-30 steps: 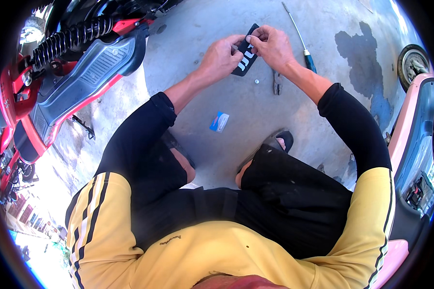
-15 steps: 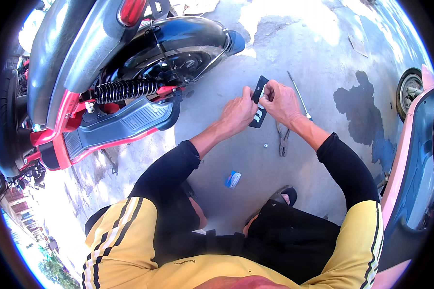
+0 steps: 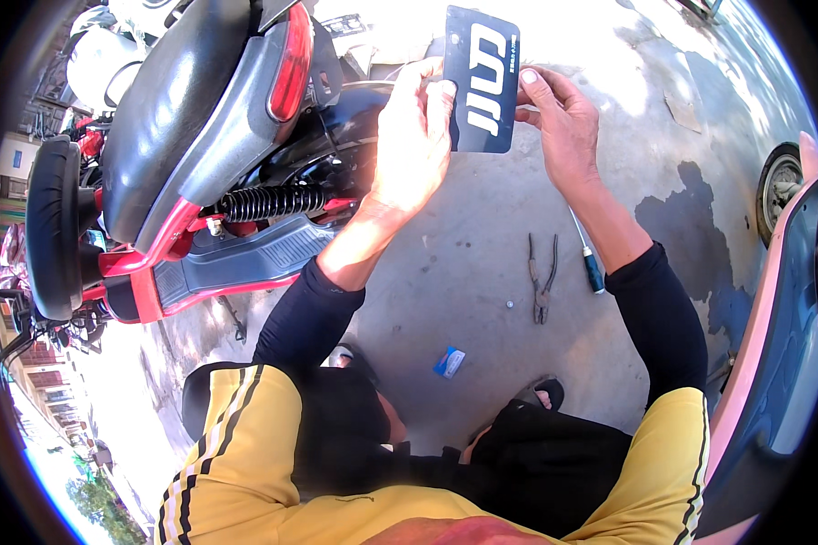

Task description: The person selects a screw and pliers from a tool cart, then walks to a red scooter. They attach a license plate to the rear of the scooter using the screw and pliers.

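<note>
A flat black plate (image 3: pixel 482 86) with bold white lettering is held up in front of me, its face toward me. Fingers and thumb of my left hand (image 3: pixel 413 136) grip its left edge. On the opposite side, my right hand (image 3: pixel 563 123) is closed, with bent fingers and thumb at the plate's right edge; whether something small is also between them cannot be made out. Pliers (image 3: pixel 542 286) with spread handles lie on the ground below, beside a screwdriver (image 3: pixel 593 268) with a dark handle, partly hidden by my right forearm.
A red and black scooter (image 3: pixel 182 127) stands at the left, its rear wheel close to my left hand. A pink vehicle (image 3: pixel 763 300) lines the right side. On the concrete lie a small blue and white packet (image 3: pixel 449 362) and a tiny round metal piece (image 3: pixel 509 304).
Both hands have risen away from the ground with the plate. It has turned from a steep angle to face me, and my right hand has shifted to its right edge.
</note>
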Available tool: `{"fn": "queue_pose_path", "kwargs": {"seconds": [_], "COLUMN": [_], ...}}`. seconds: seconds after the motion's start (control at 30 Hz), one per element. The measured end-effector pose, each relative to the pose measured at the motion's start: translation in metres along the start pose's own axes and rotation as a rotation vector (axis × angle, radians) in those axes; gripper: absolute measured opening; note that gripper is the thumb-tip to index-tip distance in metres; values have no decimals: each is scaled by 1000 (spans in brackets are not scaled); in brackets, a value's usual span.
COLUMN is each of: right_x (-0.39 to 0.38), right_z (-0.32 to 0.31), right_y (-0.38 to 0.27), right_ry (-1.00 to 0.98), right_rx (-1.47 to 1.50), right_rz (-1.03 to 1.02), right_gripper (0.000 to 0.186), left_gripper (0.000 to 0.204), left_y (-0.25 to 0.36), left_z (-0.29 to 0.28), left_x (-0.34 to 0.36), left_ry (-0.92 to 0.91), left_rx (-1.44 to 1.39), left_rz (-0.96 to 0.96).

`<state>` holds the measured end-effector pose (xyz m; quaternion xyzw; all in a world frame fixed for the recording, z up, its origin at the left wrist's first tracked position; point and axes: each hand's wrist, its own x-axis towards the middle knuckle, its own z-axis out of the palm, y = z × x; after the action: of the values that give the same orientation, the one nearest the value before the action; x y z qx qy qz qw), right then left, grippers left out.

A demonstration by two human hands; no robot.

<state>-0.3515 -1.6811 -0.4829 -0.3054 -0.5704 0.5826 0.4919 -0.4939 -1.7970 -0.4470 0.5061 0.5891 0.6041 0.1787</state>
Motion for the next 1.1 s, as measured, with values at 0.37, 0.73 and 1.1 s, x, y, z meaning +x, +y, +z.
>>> {"fn": "queue_pose_path", "kwargs": {"seconds": [0.37,0.73,1.1], "right_x": [13,20,4], "right_z": [69,85,99], "right_y": [-36,-40,-83], "right_ry": [-134,-182,-549], "right_rx": [533,224,-251], "right_rz": [209,48,-537], "right_gripper": [28,19,23], "left_gripper": [22,18,18], "left_y": [14,23,23], "left_z": [1,-14,-17], "left_x": [-32,-39,-34], "left_ry": [281,448,454], "left_rx": [-502,-379,-244], "left_rz": [-7,102,65]}}
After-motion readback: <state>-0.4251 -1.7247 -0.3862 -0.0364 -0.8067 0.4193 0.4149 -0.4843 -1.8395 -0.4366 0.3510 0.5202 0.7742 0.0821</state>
